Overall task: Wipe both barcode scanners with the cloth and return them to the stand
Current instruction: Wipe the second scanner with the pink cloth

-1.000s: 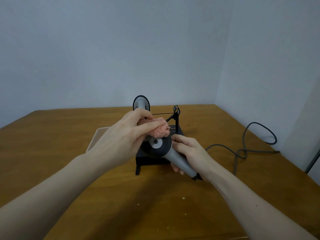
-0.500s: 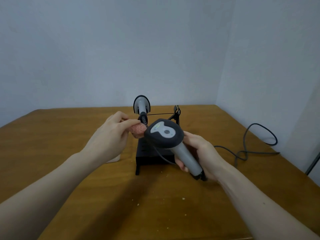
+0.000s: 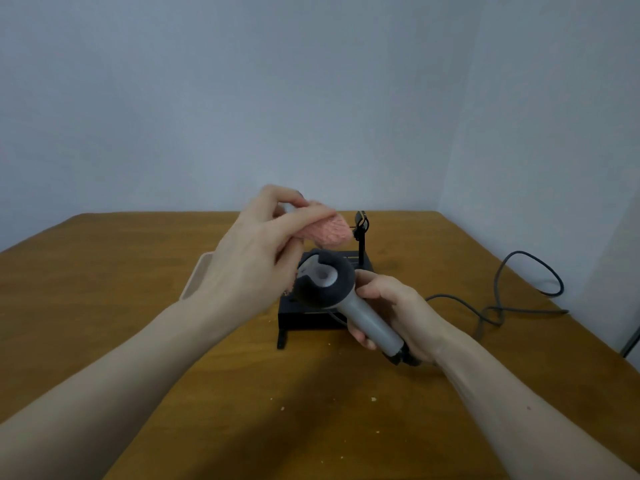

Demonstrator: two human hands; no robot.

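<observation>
The left hand [image 3: 252,258] pinches a fluffy pink cloth [image 3: 327,232] above the grey-handled, black-headed barcode scanner [image 3: 341,296], whose handle the right hand [image 3: 394,315] grips, near the black stand [image 3: 311,315].

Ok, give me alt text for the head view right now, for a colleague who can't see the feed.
A person's right hand grips a grey-handled barcode scanner above a black stand on a wooden table, while the left hand pinches a pink cloth raised just above the scanner's dark head. A grey cable loops across the table at right.
</observation>
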